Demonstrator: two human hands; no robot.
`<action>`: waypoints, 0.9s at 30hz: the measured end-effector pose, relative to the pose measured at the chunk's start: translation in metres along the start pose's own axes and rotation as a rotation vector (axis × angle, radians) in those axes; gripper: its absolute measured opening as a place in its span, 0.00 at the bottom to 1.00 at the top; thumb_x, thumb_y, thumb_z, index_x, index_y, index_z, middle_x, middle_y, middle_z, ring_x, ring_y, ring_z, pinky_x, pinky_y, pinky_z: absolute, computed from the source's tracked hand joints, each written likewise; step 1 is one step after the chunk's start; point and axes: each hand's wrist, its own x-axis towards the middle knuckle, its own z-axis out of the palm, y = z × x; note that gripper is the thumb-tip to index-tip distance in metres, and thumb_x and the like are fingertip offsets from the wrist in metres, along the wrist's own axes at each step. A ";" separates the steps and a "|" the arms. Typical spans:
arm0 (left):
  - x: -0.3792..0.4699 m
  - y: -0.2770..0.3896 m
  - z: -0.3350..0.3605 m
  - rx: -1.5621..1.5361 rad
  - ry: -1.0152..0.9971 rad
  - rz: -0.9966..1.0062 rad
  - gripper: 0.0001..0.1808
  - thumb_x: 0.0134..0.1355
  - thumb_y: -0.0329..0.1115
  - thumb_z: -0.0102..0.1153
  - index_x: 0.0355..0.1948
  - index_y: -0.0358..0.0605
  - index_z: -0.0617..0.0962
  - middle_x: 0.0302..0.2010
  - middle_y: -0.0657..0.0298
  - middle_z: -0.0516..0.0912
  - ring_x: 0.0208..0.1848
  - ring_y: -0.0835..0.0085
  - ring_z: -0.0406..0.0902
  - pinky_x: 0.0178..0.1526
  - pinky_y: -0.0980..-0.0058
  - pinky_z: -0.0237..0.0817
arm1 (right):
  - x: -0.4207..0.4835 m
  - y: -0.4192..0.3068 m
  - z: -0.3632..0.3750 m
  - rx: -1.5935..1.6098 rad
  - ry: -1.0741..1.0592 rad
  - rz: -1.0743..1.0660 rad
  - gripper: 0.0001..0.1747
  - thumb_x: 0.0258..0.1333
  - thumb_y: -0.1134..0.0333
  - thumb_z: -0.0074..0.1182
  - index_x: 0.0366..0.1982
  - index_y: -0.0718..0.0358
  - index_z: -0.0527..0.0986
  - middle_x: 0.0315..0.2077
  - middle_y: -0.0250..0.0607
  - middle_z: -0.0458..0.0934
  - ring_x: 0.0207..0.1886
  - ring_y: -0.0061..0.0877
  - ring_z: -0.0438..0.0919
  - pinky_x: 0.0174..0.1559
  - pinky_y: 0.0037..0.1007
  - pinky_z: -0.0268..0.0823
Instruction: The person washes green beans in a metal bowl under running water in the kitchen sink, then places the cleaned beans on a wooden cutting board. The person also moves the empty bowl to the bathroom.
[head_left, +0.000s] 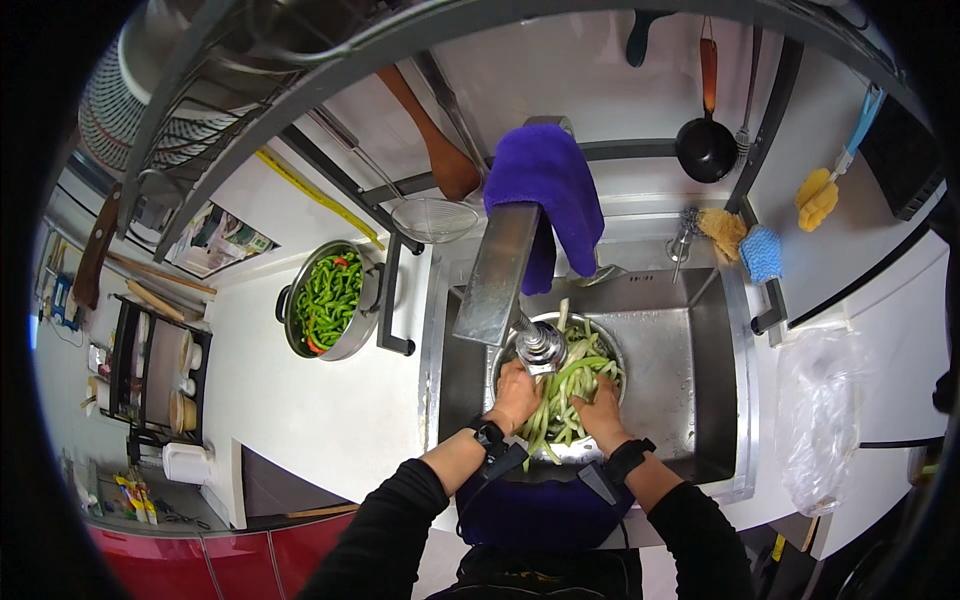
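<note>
A round metal bowl (616, 345) stands in the left part of the stainless steel sink (660, 367), heaped with pale green vegetable strips (564, 397). At the bowl's left side is my left hand (516, 396), its fingers partly hidden by the strips and the faucet head. My right hand (600, 412) lies among the strips on the right, thumb and fingers spread; its fingertips are partly buried. The metal faucet (499, 274), draped with a purple cloth (544, 169), hangs over the bowl, and its ribbed spout head (540, 345) covers part of the contents.
On the left counter (300, 420) stands a metal pot (367, 315) of green and red peppers. A wire strainer (435, 220), a wooden spatula (442, 161) and a small black pan (706, 148) hang behind the sink. Clear plastic bags (817, 420) lie at the right.
</note>
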 end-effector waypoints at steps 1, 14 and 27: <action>0.000 -0.001 0.003 0.026 0.016 -0.042 0.18 0.52 0.39 0.55 0.45 0.47 0.74 0.41 0.51 0.74 0.47 0.53 0.68 0.46 0.55 0.59 | -0.004 -0.002 -0.001 -0.060 0.054 -0.057 0.30 0.44 0.70 0.59 0.50 0.72 0.64 0.48 0.52 0.68 0.51 0.39 0.68 0.52 0.32 0.60; 0.017 -0.011 0.004 -0.082 -0.083 -0.339 0.23 0.49 0.44 0.60 0.48 0.57 0.74 0.46 0.57 0.77 0.52 0.55 0.70 0.49 0.51 0.55 | -0.034 -0.004 -0.017 0.360 -0.092 0.003 0.15 0.52 0.72 0.50 0.43 0.69 0.71 0.27 0.33 0.71 0.30 0.17 0.68 0.32 0.20 0.61; 0.007 -0.023 -0.014 -0.302 -0.030 -0.239 0.15 0.54 0.43 0.54 0.41 0.51 0.78 0.42 0.54 0.79 0.49 0.57 0.72 0.47 0.55 0.57 | -0.054 -0.013 -0.017 0.366 -0.119 -0.021 0.13 0.53 0.70 0.49 0.42 0.67 0.71 0.32 0.35 0.73 0.33 0.20 0.71 0.36 0.22 0.65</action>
